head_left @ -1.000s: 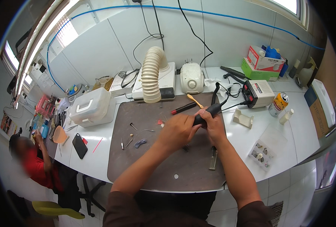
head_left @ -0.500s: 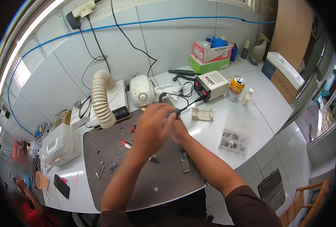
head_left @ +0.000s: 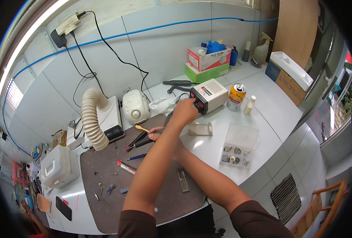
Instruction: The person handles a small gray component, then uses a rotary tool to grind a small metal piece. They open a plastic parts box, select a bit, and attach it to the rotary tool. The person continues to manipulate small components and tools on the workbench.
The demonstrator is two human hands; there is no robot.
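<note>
My forearms cross over the brown mat (head_left: 116,206), the left one on top. My left hand (head_left: 184,111) is at the front panel of a cream control box (head_left: 214,95). Its fingers are curled against the panel's knobs, and their tips are hidden. My right hand (head_left: 157,134), partly behind the left forearm, is closed around a dark rotary handpiece (head_left: 141,142), whose tip points toward the lower left. Close by lie a wooden-handled brush (head_left: 141,128), a blue pen-like tool (head_left: 137,156) and a white tube with a red cap (head_left: 127,167).
A ribbed hose (head_left: 92,119) arches over the mat's far left, beside a white rounded device (head_left: 135,107). At the right stand a can (head_left: 236,97), a small bottle (head_left: 249,105), a cream stand (head_left: 200,129) and a compartment box (head_left: 237,152). A clear lidded case (head_left: 60,168) sits at left.
My hands, together near the cord's plug before, have parted. The left moved to the control box's panel; the right moved left and down with the handpiece. The view has shifted slightly.
</note>
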